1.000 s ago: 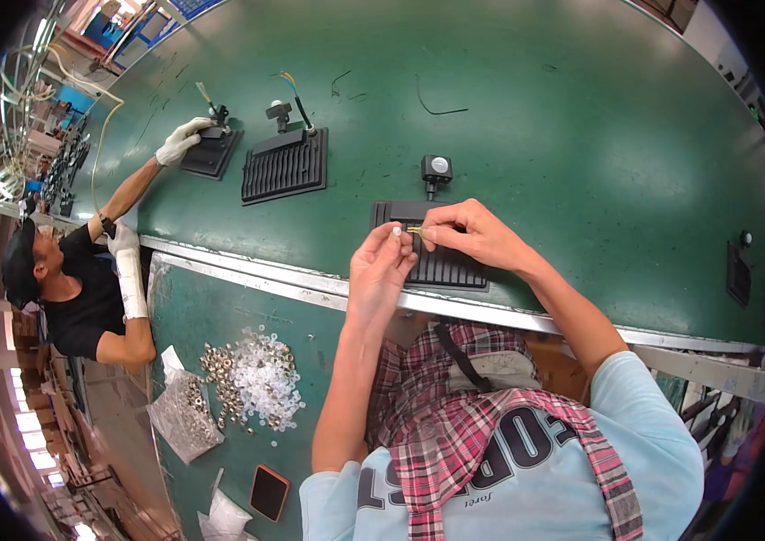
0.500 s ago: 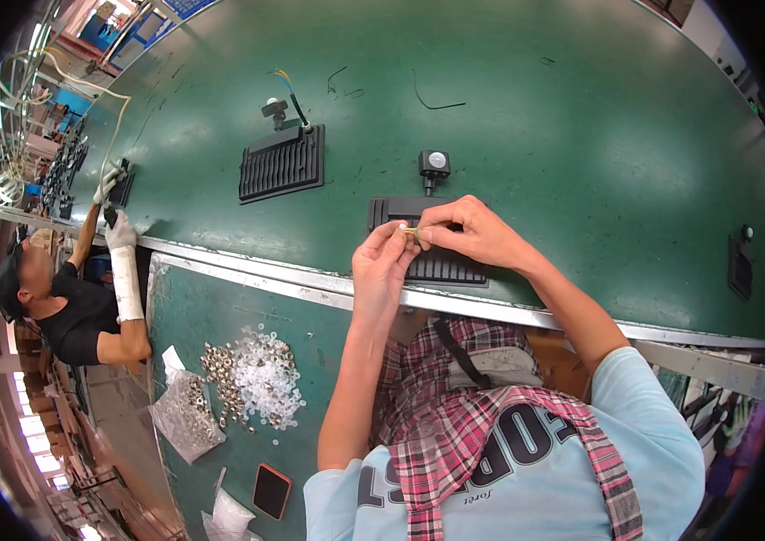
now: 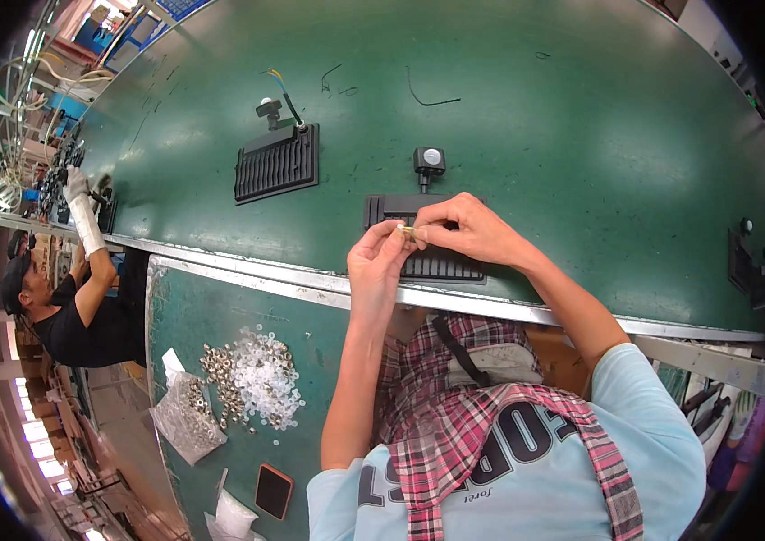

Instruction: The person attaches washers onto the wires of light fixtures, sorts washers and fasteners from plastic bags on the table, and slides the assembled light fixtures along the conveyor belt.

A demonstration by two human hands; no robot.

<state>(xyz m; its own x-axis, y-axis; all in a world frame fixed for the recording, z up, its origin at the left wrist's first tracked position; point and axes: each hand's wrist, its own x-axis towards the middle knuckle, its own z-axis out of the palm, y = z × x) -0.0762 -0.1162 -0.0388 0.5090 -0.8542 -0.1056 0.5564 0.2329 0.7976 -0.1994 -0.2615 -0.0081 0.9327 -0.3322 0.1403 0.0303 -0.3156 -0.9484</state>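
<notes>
Over grn bench [image 3: 535, 135], L fingers [image 3: 373, 238] pinch wht bit [image 3: 400, 226], now nearer than b4 to wires [image 3: 409, 231] R fingers [image 3: 441, 213] pinch.

The left hand [image 3: 375, 260] is pinching a small white piece [image 3: 400, 226] beside the yellowish wires [image 3: 409, 230] that the right hand [image 3: 471, 227] is gripping, above a black ribbed lamp [image 3: 444, 267].

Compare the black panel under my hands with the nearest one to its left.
The near panel is partly hidden by your left hand and right hand; the left panel lies uncovered. The left panel slants up rightward in view; the near panel looks nearly level. Both are black and ribbed, each with a knob.
</notes>
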